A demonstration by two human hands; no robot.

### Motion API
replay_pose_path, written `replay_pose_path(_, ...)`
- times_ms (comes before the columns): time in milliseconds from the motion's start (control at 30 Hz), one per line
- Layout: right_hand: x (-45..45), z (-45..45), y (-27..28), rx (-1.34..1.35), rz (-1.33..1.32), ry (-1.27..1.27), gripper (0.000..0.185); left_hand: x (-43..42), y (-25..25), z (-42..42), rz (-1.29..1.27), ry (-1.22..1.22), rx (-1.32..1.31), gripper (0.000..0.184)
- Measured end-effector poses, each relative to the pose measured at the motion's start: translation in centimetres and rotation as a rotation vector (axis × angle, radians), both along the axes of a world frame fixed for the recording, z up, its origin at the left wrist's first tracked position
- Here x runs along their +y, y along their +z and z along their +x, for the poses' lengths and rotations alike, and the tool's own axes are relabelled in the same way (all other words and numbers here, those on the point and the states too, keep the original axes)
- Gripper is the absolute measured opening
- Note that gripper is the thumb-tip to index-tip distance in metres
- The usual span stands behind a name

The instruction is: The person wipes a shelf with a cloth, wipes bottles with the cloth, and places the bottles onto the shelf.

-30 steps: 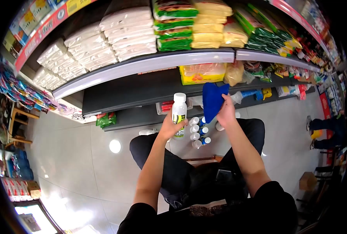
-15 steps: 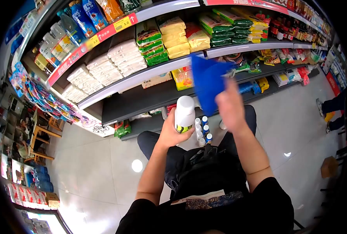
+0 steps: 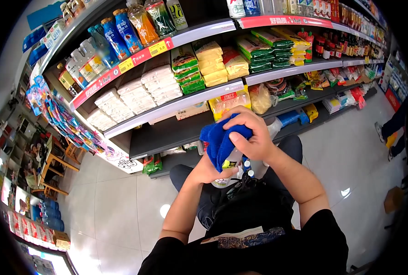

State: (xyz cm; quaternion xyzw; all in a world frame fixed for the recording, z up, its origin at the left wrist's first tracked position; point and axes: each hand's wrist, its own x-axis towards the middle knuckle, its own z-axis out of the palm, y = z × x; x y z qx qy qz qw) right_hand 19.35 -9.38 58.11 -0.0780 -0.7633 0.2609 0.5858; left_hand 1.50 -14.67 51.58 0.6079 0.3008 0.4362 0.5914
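Note:
My left hand (image 3: 207,170) is closed round the white bottle (image 3: 221,183), which has a yellow-green label. The blue cloth (image 3: 220,143) is draped over the bottle's upper part and hides most of it. On top of the cloth, my right hand (image 3: 255,137) presses with curled fingers and thumb, gripping it against the bottle. Just beyond the bottle, several small bottles with white caps (image 3: 247,165) stand on the floor between my legs, partly covered by my hands.
Ahead is a shelf unit with white packs (image 3: 160,85), yellow packs (image 3: 210,64) and drink bottles (image 3: 142,23). A dark lower shelf (image 3: 156,137) lies close to my knees. At right, a person's legs (image 3: 391,128) and a cardboard box (image 3: 393,200) are on the tiled floor (image 3: 107,206).
My right hand has brought the blue cloth down and left onto the bottle. The cloth, previously spread in the air, now wraps the bottle's top. The view has shifted slightly.

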Motion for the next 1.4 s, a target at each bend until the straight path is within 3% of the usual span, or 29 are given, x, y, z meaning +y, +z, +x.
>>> replay_pose_path(133,-0.6,-0.7,-1.4,0.197,-0.149,0.133,0.026,-1.3,1.1,1.2,-0.331,-0.257,-0.429,0.063)
replay_pose_path(267,-0.8,-0.8,-2.0,0.418,-0.318,0.310,0.021,-1.9,1.8,1.6,-0.427,-0.294,-0.485,0.066)
replay_pose_path(300,-0.9,-0.7,-1.9,0.457,-0.336,0.354,0.022,-1.8,2.1,1.6,-0.431,-0.331,-0.492,0.060)
replay_pose_path(433,-1.5,0.8,-1.1,0.217,-0.108,0.018,0.026,-1.9,3.7,1.3,-0.076,-0.044,-0.023,0.048)
replay_pose_path(467,-2.2,1.6,0.1,0.088,-0.022,-0.166,0.026,-1.8,4.1,1.3,-0.054,0.026,0.068,0.048)
replay_pose_path(533,-2.8,1.5,1.6,-0.021,-0.001,-0.287,0.024,-2.3,5.2,1.6,-0.023,0.166,0.249,0.048)
replay_pose_path(633,-3.0,1.2,2.5,-0.113,0.068,-0.411,0.021,-2.7,6.0,2.9,0.266,0.416,0.599,0.049)
replay_pose_path(700,-2.5,0.9,2.4,-0.060,0.015,-0.376,0.020,-2.9,6.5,3.6,0.360,0.569,0.800,0.049)
replay_pose_path(800,-1.3,0.2,1.4,0.020,-0.095,-0.296,0.018,-2.3,5.7,3.3,0.348,0.409,0.481,0.047)
replay_pose_path(833,-0.9,0.1,1.2,0.048,-0.133,-0.265,0.017,-2.3,6.0,2.7,0.038,0.194,0.349,0.044)
replay_pose_path(933,-0.6,0.0,0.8,0.212,-0.462,0.088,0.015,-2.6,5.5,2.0,-0.330,0.011,-0.071,0.049)
replay_pose_path(967,-0.7,0.2,0.8,0.249,-0.493,0.172,0.017,-2.7,5.4,2.1,-0.401,-0.114,-0.263,0.056)
replay_pose_path(1067,-0.6,0.0,-0.2,0.461,-0.578,0.410,0.020,-3.1,4.8,2.4,-0.650,-0.391,-0.566,0.054)
replay_pose_path(1200,-0.8,0.7,-0.1,0.265,-0.412,0.140,0.020,-2.7,5.4,2.4,-0.437,-0.224,-0.292,0.052)
replay_pose_path(1267,-0.9,0.4,0.1,0.187,-0.313,-0.094,0.017,-2.6,5.9,2.9,-0.278,0.068,0.006,0.039)
replay_pose_path(1333,-1.5,0.7,0.8,0.056,-0.159,-0.334,0.019,-1.8,5.6,3.2,0.006,0.157,0.279,0.036)
replay_pose_path(1400,-1.9,0.5,0.9,0.031,-0.088,-0.418,0.019,-1.4,5.4,3.8,0.298,0.317,0.410,0.033)
